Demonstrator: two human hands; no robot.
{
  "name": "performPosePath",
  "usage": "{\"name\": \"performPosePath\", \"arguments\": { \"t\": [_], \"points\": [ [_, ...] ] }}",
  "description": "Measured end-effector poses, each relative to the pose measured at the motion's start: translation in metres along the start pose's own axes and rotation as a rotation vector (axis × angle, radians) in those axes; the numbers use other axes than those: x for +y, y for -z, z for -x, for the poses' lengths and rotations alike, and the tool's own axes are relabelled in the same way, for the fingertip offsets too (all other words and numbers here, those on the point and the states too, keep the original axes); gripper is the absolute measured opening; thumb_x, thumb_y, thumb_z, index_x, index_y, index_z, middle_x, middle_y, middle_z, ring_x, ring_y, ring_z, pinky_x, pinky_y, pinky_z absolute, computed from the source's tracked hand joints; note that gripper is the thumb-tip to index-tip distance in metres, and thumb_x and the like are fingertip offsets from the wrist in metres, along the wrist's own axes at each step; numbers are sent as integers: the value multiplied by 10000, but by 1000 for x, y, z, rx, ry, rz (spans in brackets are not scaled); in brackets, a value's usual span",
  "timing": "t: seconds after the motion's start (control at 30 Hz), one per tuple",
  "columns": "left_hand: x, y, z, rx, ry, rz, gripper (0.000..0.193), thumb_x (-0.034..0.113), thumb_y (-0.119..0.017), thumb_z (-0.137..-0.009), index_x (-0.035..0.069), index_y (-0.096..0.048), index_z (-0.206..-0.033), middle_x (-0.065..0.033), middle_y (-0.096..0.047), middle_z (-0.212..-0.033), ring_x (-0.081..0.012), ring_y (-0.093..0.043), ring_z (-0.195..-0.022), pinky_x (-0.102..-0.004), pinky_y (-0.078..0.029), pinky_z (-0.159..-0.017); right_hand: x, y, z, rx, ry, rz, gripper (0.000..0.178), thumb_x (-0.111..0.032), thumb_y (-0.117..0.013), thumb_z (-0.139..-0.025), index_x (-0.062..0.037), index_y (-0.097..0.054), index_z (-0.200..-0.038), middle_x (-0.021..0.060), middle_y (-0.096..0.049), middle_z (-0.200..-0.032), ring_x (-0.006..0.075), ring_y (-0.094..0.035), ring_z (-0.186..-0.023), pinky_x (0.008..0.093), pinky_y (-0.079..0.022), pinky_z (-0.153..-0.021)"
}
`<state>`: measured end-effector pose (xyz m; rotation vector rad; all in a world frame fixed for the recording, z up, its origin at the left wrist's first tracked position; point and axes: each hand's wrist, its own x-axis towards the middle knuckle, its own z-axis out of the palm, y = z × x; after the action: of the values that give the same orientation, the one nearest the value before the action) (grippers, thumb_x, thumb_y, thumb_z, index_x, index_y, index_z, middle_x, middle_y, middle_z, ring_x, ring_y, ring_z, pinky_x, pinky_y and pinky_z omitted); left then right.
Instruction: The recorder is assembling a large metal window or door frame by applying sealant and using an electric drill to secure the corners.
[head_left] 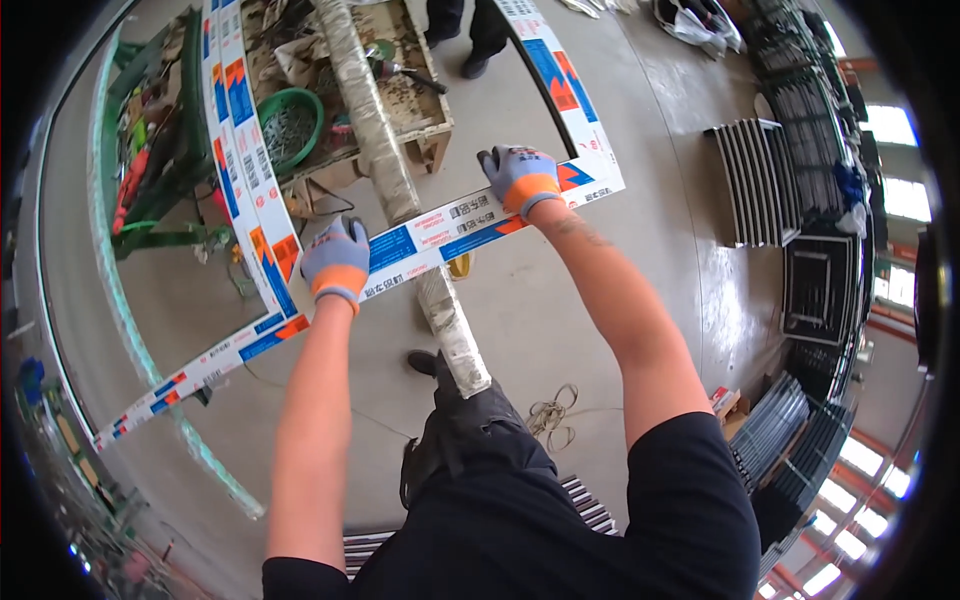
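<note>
A person stands over a large frame (445, 238) wrapped in white, blue and orange printed film, with both gloved hands on its near bar. The left hand (337, 258) is at the left part of that bar, its fingers curled over the bar and holding it. The right hand (522, 176) is farther right, near the frame's right corner, and its fingers are also bent over the bar, holding it. The undersides of both grips are hidden, so where the thumbs press cannot be told.

The frame lies across a long padded beam (455, 335), which passes beneath the near bar between the two hands. At the left, the frame's far-reaching end crosses over a second beam (122, 295) in pale green wrapping.

Beyond the near bar stands a wooden workbench (438, 130), with a green basin (319, 122) of small metal pieces and a power tool (410, 76) on it. At the top, the dark-clad legs (487, 32) of another person show beside the bench. On the floor, a loose coil of cord (551, 418) lies right of the wearer's legs. Farther right stands a slatted stack (748, 182).
</note>
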<state>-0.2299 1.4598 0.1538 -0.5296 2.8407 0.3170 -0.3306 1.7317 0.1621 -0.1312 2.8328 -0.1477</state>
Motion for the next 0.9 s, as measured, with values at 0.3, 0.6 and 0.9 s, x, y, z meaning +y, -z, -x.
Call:
{"name": "performPosePath", "arguments": {
  "t": [0.3, 0.6, 0.9],
  "points": [
    [-3, -7, 5, -17, 4, -113, 372, 365, -427, -974, 90, -655, -1078, -161, -716, -965, -326, -683, -912, -446, -519, -803, -13, 90, -11, 592, 648, -338, 141, -148, -648, -883, -35, -622, -964, 167, -630, -930, 381, -582, -888, 453, -457, -758],
    [-22, -30, 7, 167, 7, -144, 356, 358, -479, -949, 116, -655, -1142, -167, -715, -927, -352, -684, -841, -462, -517, -747, 15, -18, -21, 202, 630, -118, 242, -330, -645, -889, -92, -607, -909, 129, -634, -926, 333, -581, -932, 435, -457, -829],
    [2, 2, 0, -110, 89, 49, 358, 391, -455, -956, 107, -626, -1092, -132, -708, -1036, -304, -671, -969, -439, -510, -823, 16, 2, -15, 22, 604, -47, 249, -307, -577, -938, -72, -638, -887, 134, -659, -914, 332, -602, -919, 443, -468, -813]
  ]
}}
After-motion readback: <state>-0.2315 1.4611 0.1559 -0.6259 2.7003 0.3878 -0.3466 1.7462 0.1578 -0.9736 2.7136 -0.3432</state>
